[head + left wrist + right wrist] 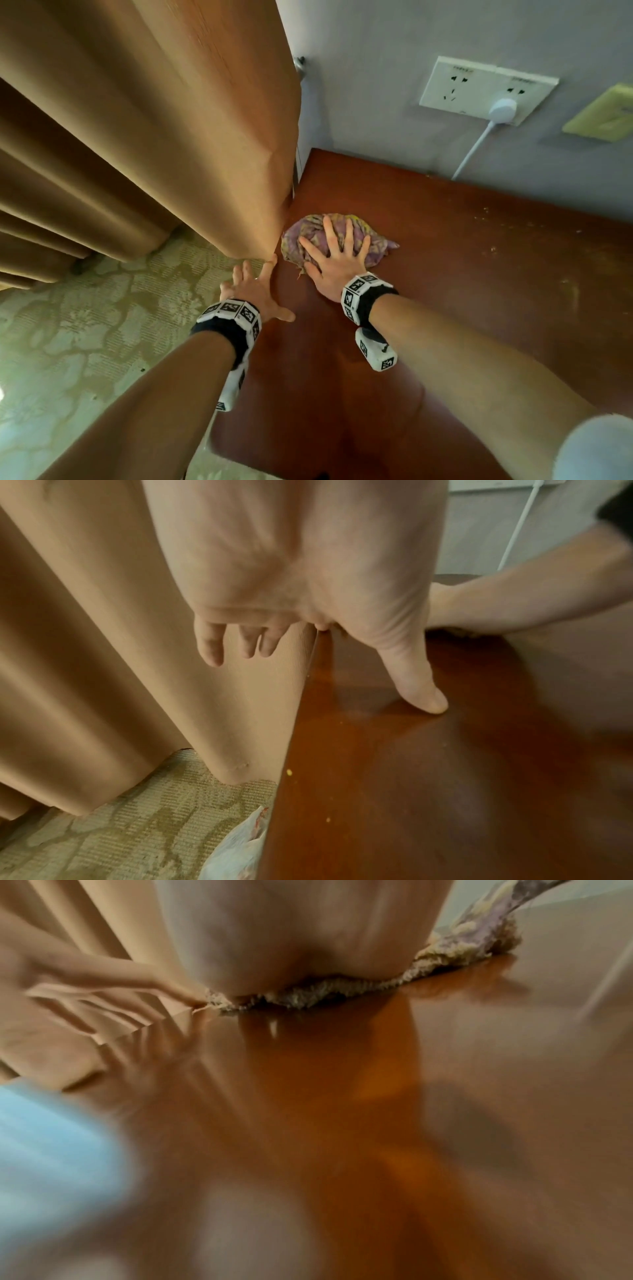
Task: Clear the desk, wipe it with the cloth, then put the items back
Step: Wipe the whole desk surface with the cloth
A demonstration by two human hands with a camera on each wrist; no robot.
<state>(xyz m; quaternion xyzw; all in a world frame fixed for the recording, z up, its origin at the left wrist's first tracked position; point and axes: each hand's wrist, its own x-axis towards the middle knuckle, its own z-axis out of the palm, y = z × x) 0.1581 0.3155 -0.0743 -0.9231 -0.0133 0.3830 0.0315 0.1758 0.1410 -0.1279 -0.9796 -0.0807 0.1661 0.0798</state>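
Observation:
A crumpled purple and yellow cloth point(373, 245) lies on the red-brown desk point(462, 274) near its left edge. My right hand point(334, 255) presses flat on the cloth with fingers spread. The right wrist view is blurred; it shows the cloth's frayed edge point(342, 991) under my palm. My left hand point(255, 287) is open at the desk's left edge, fingers against the brown curtain point(205, 137), thumb on the desk. In the left wrist view the thumb tip point(431, 699) touches the wood and the fingers point(240, 639) push the curtain point(103, 642) aside.
A grey wall behind the desk carries a white socket plate point(486, 89) with a white plug and cable point(476, 147) running down to the desk. Crumbs speckle the desk's right part point(496, 222). Patterned carpet point(85, 342) lies to the left, with a plastic bag point(240, 848) by the desk's side.

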